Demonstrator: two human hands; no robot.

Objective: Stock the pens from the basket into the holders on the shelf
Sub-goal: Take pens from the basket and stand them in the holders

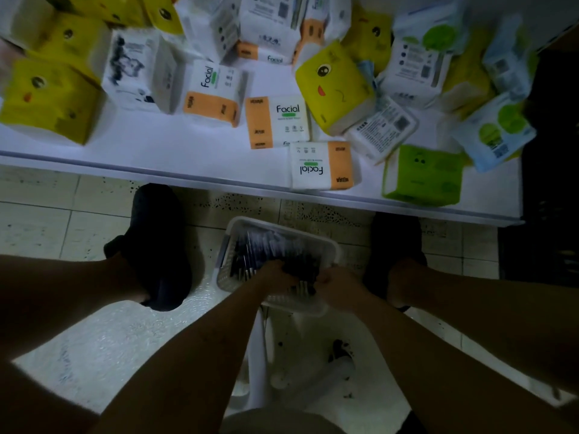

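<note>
The pens (250,250) lie heaped in the white basket (233,228), dark and mostly lying lengthwise. The basket sits on the floor (47,220). Both hands are down in its near end, almost touching. The left hand (279,275) and right hand (336,285) have their fingers curled round a bunch of pens between them. I judge this to be the gathering step. The next move calls for lifting the bunch clear without spilling it and carrying it up to the holders, which are out of sight. Beyond the basket runs the shelf (163,145), strewn with tissue packs (277,120). A black shoe (156,245) stands on either side of the basket.
</note>
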